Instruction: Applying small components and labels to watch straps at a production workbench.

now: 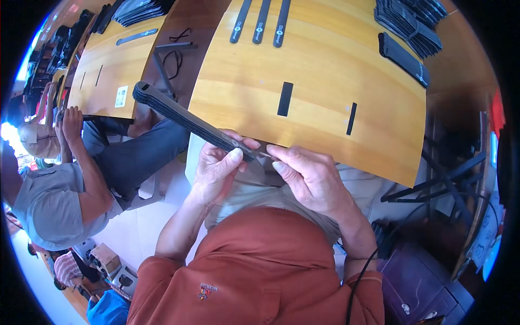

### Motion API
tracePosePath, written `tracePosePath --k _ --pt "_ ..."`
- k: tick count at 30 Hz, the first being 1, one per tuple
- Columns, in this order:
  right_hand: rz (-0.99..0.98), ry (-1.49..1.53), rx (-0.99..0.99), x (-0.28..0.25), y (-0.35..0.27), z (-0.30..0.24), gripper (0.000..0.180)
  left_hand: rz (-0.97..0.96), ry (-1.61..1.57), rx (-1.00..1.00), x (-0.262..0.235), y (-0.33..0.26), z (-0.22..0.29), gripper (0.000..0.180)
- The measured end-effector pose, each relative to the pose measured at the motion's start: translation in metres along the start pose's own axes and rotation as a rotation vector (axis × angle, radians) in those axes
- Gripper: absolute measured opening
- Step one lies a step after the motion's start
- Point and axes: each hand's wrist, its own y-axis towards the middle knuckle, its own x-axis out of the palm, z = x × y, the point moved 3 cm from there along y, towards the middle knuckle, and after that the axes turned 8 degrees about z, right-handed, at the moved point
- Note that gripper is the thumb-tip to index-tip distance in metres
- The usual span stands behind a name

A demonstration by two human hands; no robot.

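Two bare hands meet just below the near edge of a yellow wooden tabletop [325, 70], over the person's lap. The left hand [216, 168] has its fingers clamped around the lower end of a long, flat black sleeve [184, 116], the thumb pressed on top; the sleeve slants up and to the left from the grip, its far end hanging in the air beyond the tabletop's left edge. The right hand [309, 176] pinches a small, thin pale piece at the sleeve's near end, finger and thumb drawn together on it; what that piece is cannot be told. On the tabletop lie two short black strips [285, 99], well apart from the hands, the second one [351, 118] narrower and further right. Three long black bands [260, 21] lie side by side at the far edge. A stack of black sleeves [411, 19] sits at the far right corner, with one single black sleeve [403, 58] lying just beside it. At the left, another person [59, 189] in a grey shirt sits at a neighbouring tabletop [114, 65], their hands raised near its edge. A black cable [360, 276] runs along the wearer's right forearm.
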Motion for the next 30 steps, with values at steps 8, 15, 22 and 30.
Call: tracePosePath --k 8,15,22,30 --pt "0.003 -0.015 -0.055 0.008 -0.017 0.005 0.023 -0.072 -0.105 -0.01 0.01 -0.003 -0.004 0.03" --pt "0.003 -0.088 -0.049 0.008 -0.021 0.01 0.025 -0.097 -0.058 -0.022 0.009 -0.004 -0.007 0.028" --pt "0.009 -0.129 -0.064 0.008 -0.021 0.01 0.024 -0.093 -0.072 -0.018 0.007 -0.003 -0.009 0.026" --pt "0.032 -0.145 -0.075 0.009 -0.023 0.01 0.023 -0.095 -0.062 -0.023 0.008 -0.002 -0.01 0.024"
